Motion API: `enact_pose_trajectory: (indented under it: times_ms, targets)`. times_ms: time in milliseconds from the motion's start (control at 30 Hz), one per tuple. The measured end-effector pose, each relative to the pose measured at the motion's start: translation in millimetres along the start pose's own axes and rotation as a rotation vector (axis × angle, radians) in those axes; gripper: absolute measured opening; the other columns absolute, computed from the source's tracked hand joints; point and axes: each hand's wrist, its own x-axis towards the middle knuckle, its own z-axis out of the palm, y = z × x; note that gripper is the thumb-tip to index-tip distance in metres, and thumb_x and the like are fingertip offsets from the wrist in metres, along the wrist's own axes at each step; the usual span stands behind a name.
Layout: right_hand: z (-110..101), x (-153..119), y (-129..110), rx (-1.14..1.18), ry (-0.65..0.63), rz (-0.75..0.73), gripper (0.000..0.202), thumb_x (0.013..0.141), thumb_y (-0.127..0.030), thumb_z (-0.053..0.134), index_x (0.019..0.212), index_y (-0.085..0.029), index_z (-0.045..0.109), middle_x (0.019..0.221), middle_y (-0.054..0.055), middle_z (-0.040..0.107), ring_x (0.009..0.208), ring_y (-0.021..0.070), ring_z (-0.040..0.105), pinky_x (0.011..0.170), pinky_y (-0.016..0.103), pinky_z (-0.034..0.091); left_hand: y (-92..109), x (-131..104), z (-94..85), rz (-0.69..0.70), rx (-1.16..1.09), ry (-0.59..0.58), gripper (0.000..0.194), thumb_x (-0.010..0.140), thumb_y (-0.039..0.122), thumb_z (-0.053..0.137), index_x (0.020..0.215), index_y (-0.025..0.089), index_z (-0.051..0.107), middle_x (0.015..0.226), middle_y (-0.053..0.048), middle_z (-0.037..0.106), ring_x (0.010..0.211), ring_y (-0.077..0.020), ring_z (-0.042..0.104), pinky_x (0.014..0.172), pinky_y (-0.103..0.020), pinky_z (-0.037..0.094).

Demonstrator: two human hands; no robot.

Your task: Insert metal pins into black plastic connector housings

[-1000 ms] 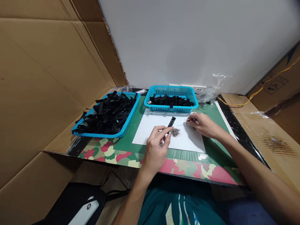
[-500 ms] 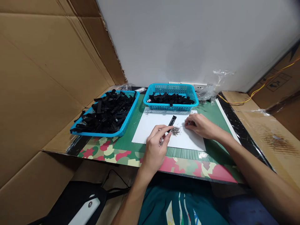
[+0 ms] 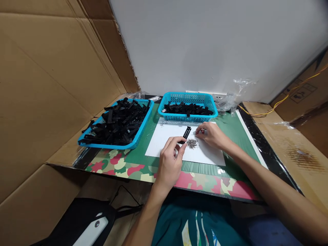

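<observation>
My left hand [image 3: 171,155] pinches the lower end of a slim black plastic part [image 3: 187,132], which tilts up and away over the white sheet [image 3: 164,143]. Just right of its fingertips lies a small heap of tiny metal pins or springs [image 3: 192,143]; they are too small to tell which. Beyond the heap, my right hand [image 3: 211,134] is closed on a thin metal tool [image 3: 202,130], perhaps tweezers. The tool's tip points left towards the black part, with a small gap between them. Whether the tip carries anything cannot be made out.
A blue basket [image 3: 134,142] heaped with black plastic parts stands on the left. A second blue basket [image 3: 189,118] with similar parts stands behind the sheet. More tiny metal pieces [image 3: 162,123] lie at the sheet's far left corner. Clear plastic bags [image 3: 228,102] lie back right.
My right hand has moved left and slightly away from me, lifting the tool's tip off the heap towards the black part. The black part has shifted slightly left in my left hand.
</observation>
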Motion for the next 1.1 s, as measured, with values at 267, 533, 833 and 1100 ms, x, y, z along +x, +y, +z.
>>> enact_pose_trajectory:
  times_ms: [267,533,833,1100]
  targets:
    - [0,0,6,-0.084,-0.073,-0.092,0.013,0.091,-0.014,0.066,0.087,-0.015,0.078,0.092,0.011,0.075,0.083,0.0237,0.065,0.074,0.032,0.039,0,0,0.2,-0.018,0.003,-0.009,0.009,0.106,0.025,0.057,0.109,0.023,0.065,0.104,-0.002,0.065,0.081,-0.0137,0.061,0.069,-0.026,0.044]
    - [-18,-13,1,0.0,-0.121,-0.1,0.011,0.09,-0.016,0.069,0.093,-0.015,0.079,0.088,0.008,0.071,0.079,0.0196,0.061,0.072,0.032,0.04,0,0,0.4,-0.035,0.0,-0.015,0.01,0.106,0.026,0.057,0.11,0.023,0.066,0.104,-0.003,0.065,0.082,-0.0144,0.062,0.07,-0.027,0.044]
    - [-11,-15,1,-0.024,-0.114,-0.156,0.013,0.092,-0.016,0.067,0.092,-0.016,0.08,0.089,0.009,0.071,0.082,0.021,0.061,0.077,0.034,0.042,0,0,0.4,-0.043,0.004,-0.025,0.009,0.105,0.025,0.057,0.109,0.023,0.066,0.103,-0.002,0.065,0.08,-0.0142,0.061,0.068,-0.027,0.043]
    - [-13,-17,-4,-0.017,-0.139,-0.17,0.013,0.092,-0.014,0.067,0.093,-0.016,0.08,0.091,0.01,0.072,0.083,0.0209,0.062,0.077,0.033,0.043,1,0,0.5,-0.047,0.012,-0.044,0.009,0.106,0.025,0.057,0.109,0.023,0.066,0.103,-0.003,0.065,0.079,-0.0142,0.059,0.068,-0.027,0.043]
